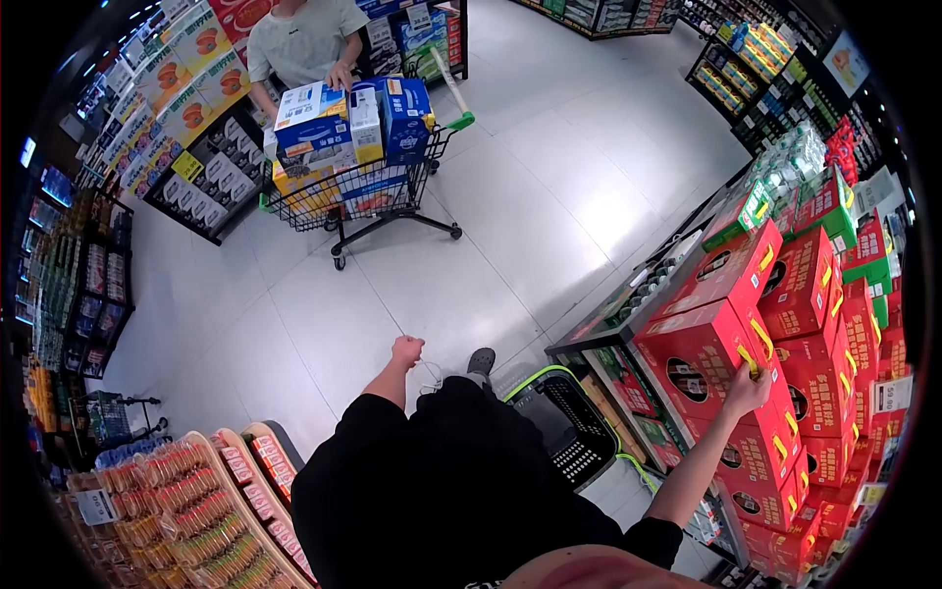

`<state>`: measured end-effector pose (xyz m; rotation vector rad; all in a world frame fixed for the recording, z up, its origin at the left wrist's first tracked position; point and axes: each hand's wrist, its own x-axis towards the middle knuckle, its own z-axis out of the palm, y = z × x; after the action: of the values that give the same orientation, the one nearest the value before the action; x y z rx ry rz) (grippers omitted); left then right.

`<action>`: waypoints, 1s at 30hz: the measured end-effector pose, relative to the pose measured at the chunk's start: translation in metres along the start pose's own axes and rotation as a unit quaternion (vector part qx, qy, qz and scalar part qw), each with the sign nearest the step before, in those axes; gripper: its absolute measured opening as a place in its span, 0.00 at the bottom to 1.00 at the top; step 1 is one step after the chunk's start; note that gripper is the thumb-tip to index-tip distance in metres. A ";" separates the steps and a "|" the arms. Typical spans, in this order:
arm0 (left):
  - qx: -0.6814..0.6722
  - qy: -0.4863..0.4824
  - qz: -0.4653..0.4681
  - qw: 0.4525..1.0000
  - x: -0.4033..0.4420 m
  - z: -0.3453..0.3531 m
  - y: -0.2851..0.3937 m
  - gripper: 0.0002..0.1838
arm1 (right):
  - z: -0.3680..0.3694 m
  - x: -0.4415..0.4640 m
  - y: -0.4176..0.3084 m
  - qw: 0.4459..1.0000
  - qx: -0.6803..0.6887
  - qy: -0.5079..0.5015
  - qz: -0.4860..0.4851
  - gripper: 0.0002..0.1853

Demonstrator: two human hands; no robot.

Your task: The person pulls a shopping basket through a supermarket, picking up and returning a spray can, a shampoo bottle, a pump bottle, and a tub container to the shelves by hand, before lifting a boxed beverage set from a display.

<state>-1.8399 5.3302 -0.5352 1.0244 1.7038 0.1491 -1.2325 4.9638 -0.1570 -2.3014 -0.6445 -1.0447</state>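
Note:
My right hand (751,391) reaches out to the side and its fingers are wrapped round the yellow carrying strap of a red gift box (695,355). That box sits in a stack of matching red cartons (751,496) with yellow straps. My left hand (407,348) hangs in front of my body, fingers curled closed. A thin pale cord (429,375) loops just below it; whether the hand grips the cord is unclear. Between my legs and the stack stands a black shopping basket (569,432) with a green rim.
Ahead, a person (306,44) in a light shirt leans over a cart (368,191) loaded with blue and white cartons. A shelf of packaged snacks (186,510) borders my left. Tiled floor (510,206) stretches between the displays. Green boxes (741,211) lie beyond the red ones.

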 end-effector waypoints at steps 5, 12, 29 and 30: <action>-0.028 -0.008 -0.111 0.993 -0.006 0.003 -0.052 0.19 | 0.002 0.000 -0.001 0.999 0.010 0.038 -0.028 0.10; -0.038 -0.002 -0.124 0.992 -0.010 0.003 -0.053 0.15 | 0.000 0.002 -0.009 0.999 0.007 0.039 -0.027 0.09; -0.017 -0.021 -0.084 0.996 -0.032 -0.016 -0.015 0.13 | -0.001 0.007 -0.013 1.000 -0.006 -0.006 -0.002 0.07; -0.023 -0.034 -0.085 0.996 -0.036 -0.021 -0.015 0.16 | -0.001 0.009 -0.016 1.000 -0.014 0.004 -0.005 0.07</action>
<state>-1.8640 5.3038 -0.5087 0.8371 1.7103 0.0422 -1.2377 4.9770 -0.1456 -2.3192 -0.6425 -1.0732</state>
